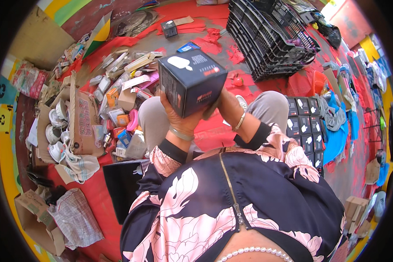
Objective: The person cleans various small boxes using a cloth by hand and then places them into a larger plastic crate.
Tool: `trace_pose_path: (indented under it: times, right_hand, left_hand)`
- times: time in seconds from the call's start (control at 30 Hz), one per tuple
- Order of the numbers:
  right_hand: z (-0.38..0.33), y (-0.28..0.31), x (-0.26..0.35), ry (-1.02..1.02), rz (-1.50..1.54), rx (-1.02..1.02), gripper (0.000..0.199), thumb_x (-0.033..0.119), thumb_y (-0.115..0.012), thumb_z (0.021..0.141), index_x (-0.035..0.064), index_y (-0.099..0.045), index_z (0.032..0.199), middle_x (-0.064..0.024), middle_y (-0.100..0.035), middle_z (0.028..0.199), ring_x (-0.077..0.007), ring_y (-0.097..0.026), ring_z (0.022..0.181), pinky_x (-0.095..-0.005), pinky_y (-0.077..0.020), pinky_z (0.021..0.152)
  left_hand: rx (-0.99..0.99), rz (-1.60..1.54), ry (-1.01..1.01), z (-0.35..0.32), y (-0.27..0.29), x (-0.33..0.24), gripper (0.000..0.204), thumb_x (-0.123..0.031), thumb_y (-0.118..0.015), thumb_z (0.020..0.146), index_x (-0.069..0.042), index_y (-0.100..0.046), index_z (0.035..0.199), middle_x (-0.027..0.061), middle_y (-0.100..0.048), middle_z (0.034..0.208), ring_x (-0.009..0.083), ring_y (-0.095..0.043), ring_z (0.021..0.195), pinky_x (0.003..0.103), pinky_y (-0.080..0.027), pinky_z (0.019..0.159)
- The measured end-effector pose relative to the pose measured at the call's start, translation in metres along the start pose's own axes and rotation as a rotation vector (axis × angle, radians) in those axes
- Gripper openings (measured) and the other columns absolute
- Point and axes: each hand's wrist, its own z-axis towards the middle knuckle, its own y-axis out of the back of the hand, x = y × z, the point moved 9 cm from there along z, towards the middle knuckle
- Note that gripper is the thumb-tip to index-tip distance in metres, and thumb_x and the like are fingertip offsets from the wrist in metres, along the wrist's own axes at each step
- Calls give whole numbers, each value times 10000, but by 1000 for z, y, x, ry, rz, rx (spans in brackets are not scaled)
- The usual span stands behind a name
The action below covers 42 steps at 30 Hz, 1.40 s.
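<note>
- While you sit on the red floor (214, 131), your left hand (179, 114) and right hand (225, 105) clamp their grip around the black cardboard cube box (191, 81), raised above your knees.
- Stacked black plastic crates (270, 39) stand at two o'clock.

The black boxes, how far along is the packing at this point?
Done, it seems: a block of matching closed black boxes sits stacked at the person's right. In hand: both the left hand and right hand hold one black box up. Left: a heap of loose parts and packaging lies on the left.
</note>
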Motion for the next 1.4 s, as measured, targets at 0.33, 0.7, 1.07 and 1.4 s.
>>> trace_pose_path:
  times: [0.33,0.7,1.07,1.4]
  right_hand:
    - [-17,1,5,-226,345,63,394,237,-569,910,6,-494,1220,-66,-604,1014,-137,-571,977,-284,-442,868]
    - [-47,19,100,16,540,-127,1127,372,-802,675,79,-58,1469,-178,-271,1444,-265,-252,1353,-369,-184,1090]
    - [-51,51,51,20,1573,-300,612,361,-600,839,53,-389,1323,-94,-485,1294,-259,-466,1196,-415,-348,1020]
    - [-66,122,74,-128,628,-87,661,271,-619,801,-14,-366,1342,-85,-536,1207,-148,-521,1070,-278,-402,926]
  left_hand:
    - [-86,-95,59,-9,9,2,834,-709,-463,754,-144,-375,1361,139,-442,1332,350,-406,1224,556,-330,993]
    - [-186,-24,-95,8,2,6,746,-665,-454,805,-96,-456,1287,122,-525,1250,324,-499,1127,502,-388,962]
    - [142,575,-310,19,-42,31,854,-320,-568,899,-95,37,1458,124,-323,1383,222,-383,1210,343,-300,1028]
    - [138,816,237,32,-24,24,712,-390,-518,894,-58,-199,1438,120,-458,1282,206,-457,1152,319,-349,971]
